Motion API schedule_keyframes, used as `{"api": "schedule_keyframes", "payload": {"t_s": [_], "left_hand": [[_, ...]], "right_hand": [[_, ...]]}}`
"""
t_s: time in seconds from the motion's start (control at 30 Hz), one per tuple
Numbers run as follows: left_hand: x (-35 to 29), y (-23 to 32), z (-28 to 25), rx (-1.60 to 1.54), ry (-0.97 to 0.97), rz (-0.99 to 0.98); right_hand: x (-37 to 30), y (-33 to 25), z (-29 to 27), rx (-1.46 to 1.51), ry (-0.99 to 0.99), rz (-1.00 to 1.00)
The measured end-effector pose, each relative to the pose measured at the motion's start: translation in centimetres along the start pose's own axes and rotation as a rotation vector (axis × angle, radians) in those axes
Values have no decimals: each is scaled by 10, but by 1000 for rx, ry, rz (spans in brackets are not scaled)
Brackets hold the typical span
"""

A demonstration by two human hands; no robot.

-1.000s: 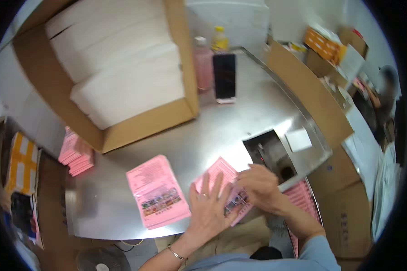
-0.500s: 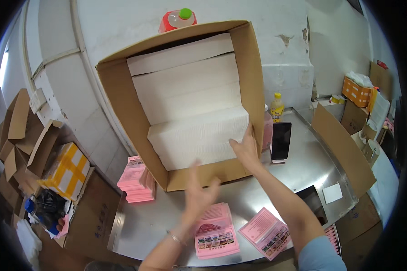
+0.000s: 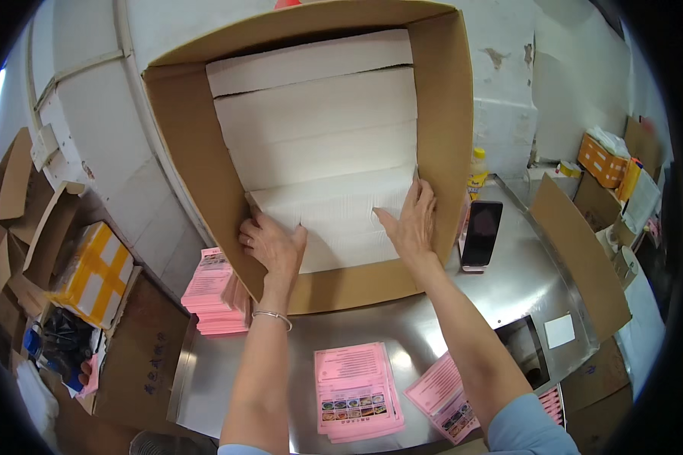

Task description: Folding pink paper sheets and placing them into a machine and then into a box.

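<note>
A tall open cardboard box [image 3: 449, 144] leans against the wall, holding several rows of tightly packed white sheets [image 3: 319, 102]. My left hand [image 3: 272, 241] and my right hand [image 3: 413, 224] reach inside, one at each end of the lowest row, a thick stack of white sheets [image 3: 334, 220] with fine lines along its face. Their fingers curl round its ends, and both thumbs press on its front. Where the fingertips meet the box walls is partly hidden. A silver bangle [image 3: 272, 315] circles my left wrist.
Pink printed leaflets [image 3: 357, 390] lie on the metal table [image 3: 296, 425] below my arms, with more leaflets [image 3: 446, 394] under my right forearm and a tall pile [image 3: 216, 296] at left. A dark phone [image 3: 482, 235] stands upright right of the box. Cardboard boxes [image 3: 140, 356] crowd the left side.
My left hand has risen from above the leaflets to the left end of the white stack. My right hand stays at the right end. The view has shifted, hiding most of the red bottle.
</note>
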State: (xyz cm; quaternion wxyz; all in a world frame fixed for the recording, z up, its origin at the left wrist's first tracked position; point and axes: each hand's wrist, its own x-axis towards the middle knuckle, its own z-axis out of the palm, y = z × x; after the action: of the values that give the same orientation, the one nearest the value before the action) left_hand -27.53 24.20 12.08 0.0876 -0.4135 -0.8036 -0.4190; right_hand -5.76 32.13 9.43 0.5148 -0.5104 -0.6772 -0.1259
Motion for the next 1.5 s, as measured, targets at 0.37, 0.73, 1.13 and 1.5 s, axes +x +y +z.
{"api": "schedule_keyframes", "payload": {"t_s": [0.37,0.73,1.13,1.5], "left_hand": [[11,-15,6,-273,-54,123],[-153,56,-125,-113,235,172],[-248,141,58,-14,-816,555],[-301,205,80,-450,-600,1357]], "right_hand": [[18,-16,-6,227,-331,239],[-38,0,-192,252,-126,77],[-89,257,-299,-139,-528,517],[-127,274,-281,172,-416,63]]}}
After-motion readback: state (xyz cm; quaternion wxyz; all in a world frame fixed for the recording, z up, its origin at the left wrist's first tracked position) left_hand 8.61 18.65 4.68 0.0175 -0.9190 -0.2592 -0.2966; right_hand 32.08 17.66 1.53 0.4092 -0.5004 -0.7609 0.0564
